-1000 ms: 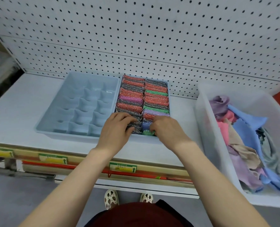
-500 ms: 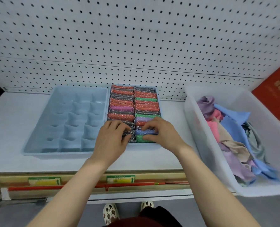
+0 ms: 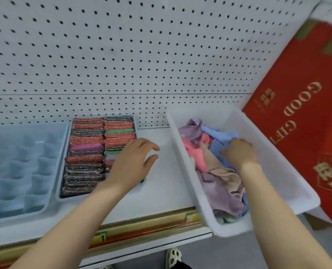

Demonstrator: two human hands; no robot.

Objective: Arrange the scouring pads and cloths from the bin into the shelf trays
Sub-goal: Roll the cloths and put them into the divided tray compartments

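A white pegboard (image 3: 122,55) fills the back of the view, and a white shelf (image 3: 161,191) runs out from its foot. To the right leans a large red box (image 3: 306,133) printed with gold letters reading GOOD GIFT.

On the right end of the shelf sits a white plastic bin (image 3: 281,177), its near end hanging past the shelf's front edge. Inside it lies a loose heap of cloths (image 3: 219,179) in lilac, pink, blue and beige.

At the far left a pale blue tray (image 3: 15,167) stands with its small compartments bare. Just beside it, a second tray (image 3: 63,199) holds the scouring pads (image 3: 85,152), packed on edge in two rows, mostly red and dark grey with a few pink, green and lilac ones.

The left hand (image 3: 132,162) hovers above the right row of pads and the bare strip of shelf between the tray and the bin; its fingers (image 3: 149,145) are loosely spread and hold nothing. The right hand (image 3: 238,154) is down in the bin on top of the cloths, beside a blue one; its fingers point down into the heap and are blurred, so I cannot tell whether they grip any cloth.

A price-label rail (image 3: 141,228) lines the shelf's front edge, and a shoe (image 3: 173,256) shows below.
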